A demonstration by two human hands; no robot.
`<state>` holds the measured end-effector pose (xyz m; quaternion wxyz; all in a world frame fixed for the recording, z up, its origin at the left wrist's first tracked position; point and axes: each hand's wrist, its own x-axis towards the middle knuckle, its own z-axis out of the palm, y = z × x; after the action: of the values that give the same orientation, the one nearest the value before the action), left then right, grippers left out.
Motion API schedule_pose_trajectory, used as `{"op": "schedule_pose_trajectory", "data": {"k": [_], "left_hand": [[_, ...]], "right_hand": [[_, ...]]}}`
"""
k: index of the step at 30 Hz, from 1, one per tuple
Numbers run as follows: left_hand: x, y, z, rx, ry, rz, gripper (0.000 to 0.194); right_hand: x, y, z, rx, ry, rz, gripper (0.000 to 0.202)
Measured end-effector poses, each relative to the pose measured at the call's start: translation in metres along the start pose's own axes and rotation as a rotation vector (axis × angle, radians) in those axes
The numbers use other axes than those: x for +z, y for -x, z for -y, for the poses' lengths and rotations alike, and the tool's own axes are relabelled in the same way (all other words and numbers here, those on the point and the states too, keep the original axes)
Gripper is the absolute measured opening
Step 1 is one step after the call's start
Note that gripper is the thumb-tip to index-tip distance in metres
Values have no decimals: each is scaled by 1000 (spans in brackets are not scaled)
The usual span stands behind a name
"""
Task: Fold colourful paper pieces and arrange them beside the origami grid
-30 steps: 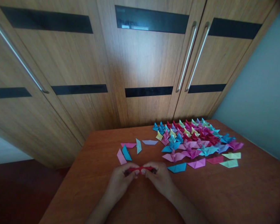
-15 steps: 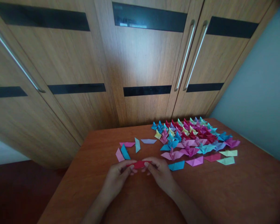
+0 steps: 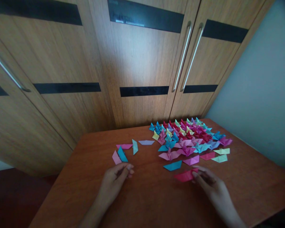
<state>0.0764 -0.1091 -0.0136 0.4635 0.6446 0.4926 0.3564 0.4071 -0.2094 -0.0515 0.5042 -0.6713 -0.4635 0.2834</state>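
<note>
Between the thumb and fingers of my right hand (image 3: 210, 183) is a red folded paper piece (image 3: 185, 176), held just above the table near a blue folded piece (image 3: 173, 165). My left hand (image 3: 116, 179) is closed, thumb against fingertips, and nothing shows in it. Just beyond it lie a light pink folded piece (image 3: 116, 157) and another blue folded piece (image 3: 122, 154). A magenta piece (image 3: 123, 146), a pale green piece (image 3: 135, 147) and a lavender piece (image 3: 146, 142) lie farther back.
Rows of small folded paper figures (image 3: 180, 134) in many colours stand at the table's back right. In front of them lie flat pieces, among them a pink one (image 3: 191, 160) and a pale green one (image 3: 219, 158). Wooden cabinet doors (image 3: 142, 63) rise behind the table (image 3: 142, 202).
My hands have come apart. The right hand has moved right with the red folded paper piece, while my left hand has let go of it and stayed nearly in place. The view shifted slightly.
</note>
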Motion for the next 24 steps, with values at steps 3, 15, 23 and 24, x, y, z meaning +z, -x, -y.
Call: {"op": "schedule_pose_trajectory", "data": {"k": [3, 15, 23, 24], "left_hand": [[3, 1, -1, 27, -20, 46, 22], [2, -1, 7, 29, -140, 73, 25], [5, -1, 4, 56, -158, 99, 25], [6, -1, 4, 59, -159, 99, 25]], "right_hand": [[-49, -12, -30, 55, 225, -21, 48], [-58, 18, -70, -342, 1005, -198, 46], [-46, 23, -58, -310, 1153, -112, 50], [-46, 20, -57, -310, 1156, -113, 51]]}}
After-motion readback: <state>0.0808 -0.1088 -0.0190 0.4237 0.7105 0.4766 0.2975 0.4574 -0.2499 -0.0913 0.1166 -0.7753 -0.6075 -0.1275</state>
